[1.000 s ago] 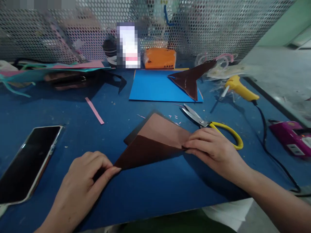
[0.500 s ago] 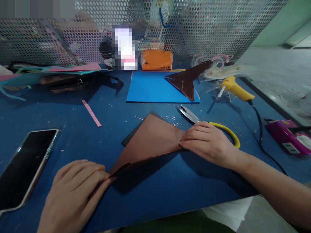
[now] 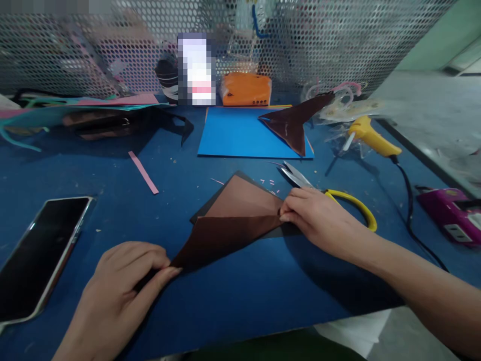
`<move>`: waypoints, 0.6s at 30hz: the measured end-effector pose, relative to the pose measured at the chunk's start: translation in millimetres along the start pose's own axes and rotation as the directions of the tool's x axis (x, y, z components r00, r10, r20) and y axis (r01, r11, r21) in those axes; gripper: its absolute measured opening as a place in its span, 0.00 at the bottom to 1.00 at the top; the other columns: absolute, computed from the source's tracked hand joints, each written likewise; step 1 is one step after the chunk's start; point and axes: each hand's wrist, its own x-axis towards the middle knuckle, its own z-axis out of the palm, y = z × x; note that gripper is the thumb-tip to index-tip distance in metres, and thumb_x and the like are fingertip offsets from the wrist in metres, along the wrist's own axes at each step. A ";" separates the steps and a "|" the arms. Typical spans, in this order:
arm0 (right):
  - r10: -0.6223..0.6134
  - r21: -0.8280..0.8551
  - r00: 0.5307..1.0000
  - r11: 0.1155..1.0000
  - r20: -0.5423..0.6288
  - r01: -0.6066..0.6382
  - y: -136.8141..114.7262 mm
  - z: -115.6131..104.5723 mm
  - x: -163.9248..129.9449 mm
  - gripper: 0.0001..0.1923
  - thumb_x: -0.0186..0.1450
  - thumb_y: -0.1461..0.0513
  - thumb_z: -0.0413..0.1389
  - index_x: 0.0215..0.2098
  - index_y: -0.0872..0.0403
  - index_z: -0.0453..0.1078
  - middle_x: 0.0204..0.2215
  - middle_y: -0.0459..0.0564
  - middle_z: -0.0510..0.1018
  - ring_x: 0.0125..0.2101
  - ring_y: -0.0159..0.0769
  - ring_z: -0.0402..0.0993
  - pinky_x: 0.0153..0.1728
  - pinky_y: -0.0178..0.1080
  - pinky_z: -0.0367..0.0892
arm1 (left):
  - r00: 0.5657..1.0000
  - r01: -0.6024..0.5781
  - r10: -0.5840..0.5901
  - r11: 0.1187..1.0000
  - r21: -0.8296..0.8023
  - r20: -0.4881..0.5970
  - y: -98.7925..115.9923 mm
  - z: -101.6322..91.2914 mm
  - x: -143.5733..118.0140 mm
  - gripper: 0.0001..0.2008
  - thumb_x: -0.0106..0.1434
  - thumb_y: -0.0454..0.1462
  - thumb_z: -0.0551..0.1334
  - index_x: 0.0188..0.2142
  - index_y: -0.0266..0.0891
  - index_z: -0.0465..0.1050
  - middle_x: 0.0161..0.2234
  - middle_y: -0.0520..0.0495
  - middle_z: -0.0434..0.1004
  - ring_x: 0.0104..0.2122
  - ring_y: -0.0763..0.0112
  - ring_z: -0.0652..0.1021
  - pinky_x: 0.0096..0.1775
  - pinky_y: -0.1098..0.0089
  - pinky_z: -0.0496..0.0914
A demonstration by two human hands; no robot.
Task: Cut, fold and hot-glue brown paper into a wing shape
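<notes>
Blue tabletop: left hand pinches the folded brown paper's near corner; right hand, fingers closed together, presses its far corner beside yellow-handled scissors.

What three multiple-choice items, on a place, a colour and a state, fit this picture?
1. Where is the phone?
A. left of the left hand
B. on the blue sheet
C. beside the glue gun

2. What colour are the scissors' handles?
A. red
B. yellow
C. green

3. How is the brown paper?
A. rolled up
B. folded, held at two corners
C. cut in pieces

Answers:
1 A, it lies at the table's left edge.
2 B, a yellow loop shows behind the right hand.
3 B, each hand pinches one tip.
</notes>
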 end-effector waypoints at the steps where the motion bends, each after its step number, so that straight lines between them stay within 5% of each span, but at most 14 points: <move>1: 0.009 -0.003 1.000 1.000 0.007 -0.009 -0.8 0.1 0.1 0.12 0.70 0.66 0.48 0.31 0.52 0.71 0.32 0.50 0.73 0.35 0.41 0.68 0.37 0.43 0.63 | 1.000 -0.001 0.001 1.000 0.001 0.011 0.1 -0.5 0.6 0.10 0.66 0.47 0.60 0.31 0.47 0.73 0.33 0.54 0.78 0.38 0.64 0.76 0.43 0.65 0.62; 11: 0.062 0.004 0.995 0.998 0.076 -0.062 -0.3 -3.0 3.8 0.12 0.70 0.63 0.49 0.31 0.51 0.71 0.33 0.50 0.75 0.35 0.41 0.70 0.38 0.43 0.62 | 0.997 0.075 -0.074 0.996 -0.042 0.027 8.5 -0.4 3.6 0.13 0.65 0.47 0.60 0.28 0.45 0.72 0.31 0.52 0.77 0.35 0.65 0.75 0.38 0.67 0.64; 18: -0.103 -0.045 0.984 0.994 -0.143 0.098 -10.4 1.6 -16.0 0.06 0.68 0.64 0.52 0.37 0.50 0.70 0.36 0.50 0.77 0.36 0.41 0.71 0.40 0.47 0.62 | 0.992 -0.101 0.106 0.991 0.086 -0.062 8.6 1.6 -4.3 0.10 0.67 0.40 0.58 0.29 0.45 0.72 0.31 0.50 0.78 0.36 0.63 0.76 0.42 0.63 0.64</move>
